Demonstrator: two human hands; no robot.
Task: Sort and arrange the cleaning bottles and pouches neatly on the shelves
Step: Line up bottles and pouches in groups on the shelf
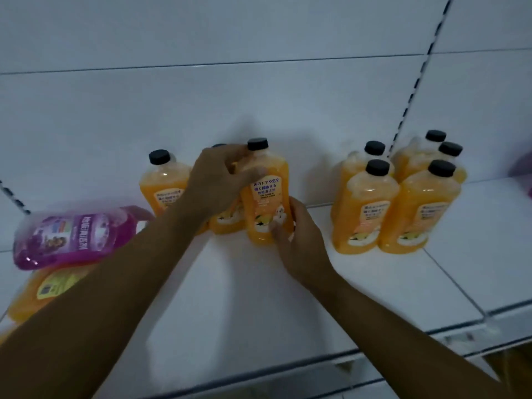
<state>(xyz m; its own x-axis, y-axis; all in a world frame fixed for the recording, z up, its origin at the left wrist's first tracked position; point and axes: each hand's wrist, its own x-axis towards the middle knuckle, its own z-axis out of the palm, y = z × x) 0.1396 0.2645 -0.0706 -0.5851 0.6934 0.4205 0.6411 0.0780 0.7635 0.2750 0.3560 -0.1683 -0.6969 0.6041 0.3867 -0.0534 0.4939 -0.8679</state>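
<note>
We held one orange bottle (266,194) upright mid-shelf (374,286), near the back edge: left hand (218,180) closed around its shoulder, right hand (299,240) gripping its base. Five bottles (403,203) stood toward the right edge; a purple pouch (72,237) lay atop an orange pouch (43,289) at the left edge.

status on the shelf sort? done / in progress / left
Done: five orange bottles stand upright in a tight cluster on the right of the shelf. In hand: the left hand and right hand grip one orange bottle in the middle group. Left: a purple bottle lies on its side over an orange pouch at far left.
</note>
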